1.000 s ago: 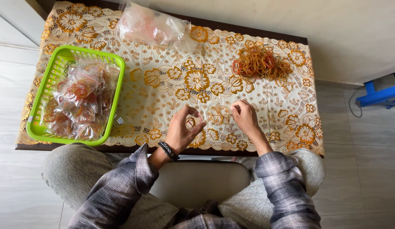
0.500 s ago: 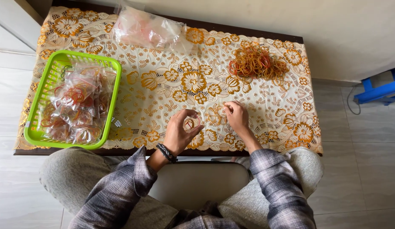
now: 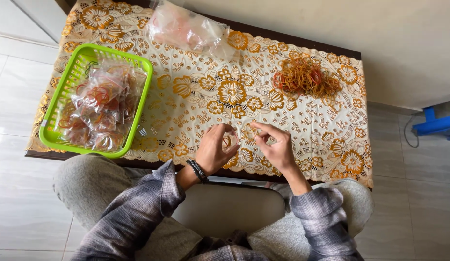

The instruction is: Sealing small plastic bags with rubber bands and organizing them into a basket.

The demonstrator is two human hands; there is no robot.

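The person sat at a low dark wooden table [image 3: 41, 154] covered by one cream lace cloth with orange flowers [image 3: 210, 92], both hands working close together above its near edge. The left hand [image 3: 216, 150] was curled, thumb and fingertips pinched on a small clear plastic bag [image 3: 229, 141] with a few orange rubber bands showing inside it; I could not count them. One black braided wristband [image 3: 200, 171] sat on that wrist. The right hand [image 3: 278, 145] was just beside it, thumb and forefinger pinched together and pointing toward the bag, the other fingers loosely bent. Something thin seemed caught in that pinch, but it was too small for me to tell what.

Farther back and to the right on the cloth lay one loose heap of orange and red rubber bands [image 3: 306, 77], far too tangled to count. At the left end stood one bright green slotted plastic basket [image 3: 65, 77], filled with small clear filled bags of bands [image 3: 101, 108], heaped over each other beyond counting. At the far edge of the table lay one larger crumpled clear plastic bag [image 3: 186, 29] with a pinkish tint. One blue plastic stool [image 3: 435, 123] showed on the tiled floor to the right.
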